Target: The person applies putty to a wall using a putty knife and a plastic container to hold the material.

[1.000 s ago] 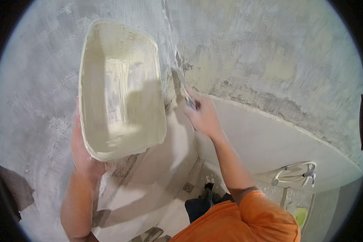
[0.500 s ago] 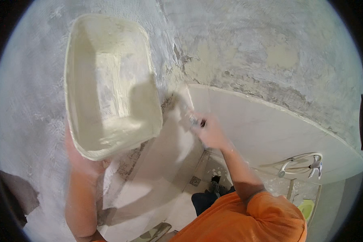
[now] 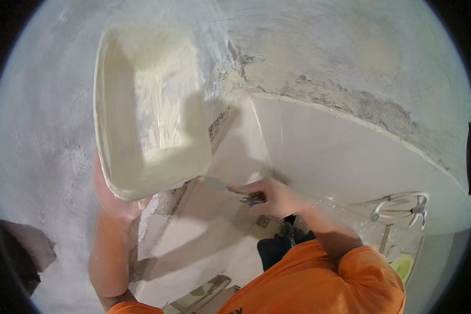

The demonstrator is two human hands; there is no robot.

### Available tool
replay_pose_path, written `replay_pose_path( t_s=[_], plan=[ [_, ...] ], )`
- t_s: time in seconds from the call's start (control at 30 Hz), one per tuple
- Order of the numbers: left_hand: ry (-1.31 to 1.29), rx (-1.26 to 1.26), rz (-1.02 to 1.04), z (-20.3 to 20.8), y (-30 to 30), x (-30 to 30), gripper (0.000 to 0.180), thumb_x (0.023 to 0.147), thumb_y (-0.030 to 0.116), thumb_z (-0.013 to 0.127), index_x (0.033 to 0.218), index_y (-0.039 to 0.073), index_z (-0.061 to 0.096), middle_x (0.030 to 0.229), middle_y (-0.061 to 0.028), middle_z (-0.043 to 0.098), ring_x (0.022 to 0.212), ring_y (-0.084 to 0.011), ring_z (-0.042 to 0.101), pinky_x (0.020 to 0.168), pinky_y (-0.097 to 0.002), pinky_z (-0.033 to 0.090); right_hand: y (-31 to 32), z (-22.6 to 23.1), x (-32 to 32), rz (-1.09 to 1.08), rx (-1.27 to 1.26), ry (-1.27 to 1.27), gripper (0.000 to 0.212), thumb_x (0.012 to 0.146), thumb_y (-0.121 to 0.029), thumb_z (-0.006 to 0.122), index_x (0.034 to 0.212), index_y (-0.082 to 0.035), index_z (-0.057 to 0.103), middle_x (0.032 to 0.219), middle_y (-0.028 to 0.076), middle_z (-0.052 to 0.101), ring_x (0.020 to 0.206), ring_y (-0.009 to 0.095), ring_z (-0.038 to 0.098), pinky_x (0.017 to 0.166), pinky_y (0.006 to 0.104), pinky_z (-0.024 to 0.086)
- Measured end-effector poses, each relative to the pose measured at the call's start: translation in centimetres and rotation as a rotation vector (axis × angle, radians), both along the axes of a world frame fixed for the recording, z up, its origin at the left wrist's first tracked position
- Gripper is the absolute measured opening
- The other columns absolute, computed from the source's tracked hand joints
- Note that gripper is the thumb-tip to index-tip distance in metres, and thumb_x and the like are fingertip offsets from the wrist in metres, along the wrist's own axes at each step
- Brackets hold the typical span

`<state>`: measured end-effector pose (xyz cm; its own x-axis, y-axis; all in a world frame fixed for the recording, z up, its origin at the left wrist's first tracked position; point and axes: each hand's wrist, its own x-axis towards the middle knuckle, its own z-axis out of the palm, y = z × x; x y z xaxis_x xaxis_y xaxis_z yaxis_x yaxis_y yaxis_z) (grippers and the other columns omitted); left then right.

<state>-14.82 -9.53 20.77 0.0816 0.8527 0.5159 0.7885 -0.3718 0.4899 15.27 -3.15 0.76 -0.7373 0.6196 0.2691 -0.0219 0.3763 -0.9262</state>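
Note:
My left hand (image 3: 116, 203) grips a white rectangular plastic tub (image 3: 113, 112) from below at its near end. Cream filler coats the tub's walls and lies thick on its bottom. In my right hand (image 3: 278, 200) is a putty knife (image 3: 214, 184), its blade pointing left at the tub's near right corner. Whether the blade touches the rim I cannot tell. My fingers wrap the handle, with the index finger stretched toward the blade. Behind the tub rises a grey plastered wall (image 3: 42, 131), streaked with filler.
Pale tiles (image 3: 340, 141) cover the lower right wall, with rough plaster (image 3: 345, 97) above their top edge. A hand shower (image 3: 376, 214) and tap (image 3: 420, 209) are mounted at the right. A green basin (image 3: 403, 267) shows at lower right. A dark object (image 3: 23, 251) stands at lower left.
My right hand has drawn the putty knife down from the wall corner and turned the blade left toward the tub. The tub has shifted slightly right in view.

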Motion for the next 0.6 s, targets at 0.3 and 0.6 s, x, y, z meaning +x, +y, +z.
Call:
replay_pose_path(
  t_s=[0.3, 0.6],
  plan=[
    [-0.953, -0.565, -0.177, -4.4, 2.0, 2.5, 0.075, 0.095, 0.059, 0.059, 0.147, 0.007, 0.044, 0.135, -0.0124, 0.059, 0.109, -0.0335, 0.068, 0.086, -0.0484, 0.06, 0.3, 5.9, 12.1, -0.146, -0.556, 0.193, 0.062, 0.095, -0.008, 0.058, 0.155, -0.013, 0.042, 0.088, 0.004, 0.063, 0.06, 0.009, 0.052, 0.057, 0.0258, 0.045],
    [-1.731, -0.271, -0.136, -14.4, 2.6, 16.7, 0.061, 0.106, 0.054, 0.035, 0.149, 0.011, 0.042, 0.139, -0.0115, 0.057, 0.122, -0.0333, 0.06, 0.099, -0.053, 0.053, -2.4, 5.2, 14.5, -0.259, -0.465, 0.215, 0.049, 0.106, -0.019, 0.053, 0.153, -0.006, 0.044, 0.079, 0.003, 0.063, 0.059, 0.007, 0.051, 0.058, 0.0229, 0.044]
  ],
)
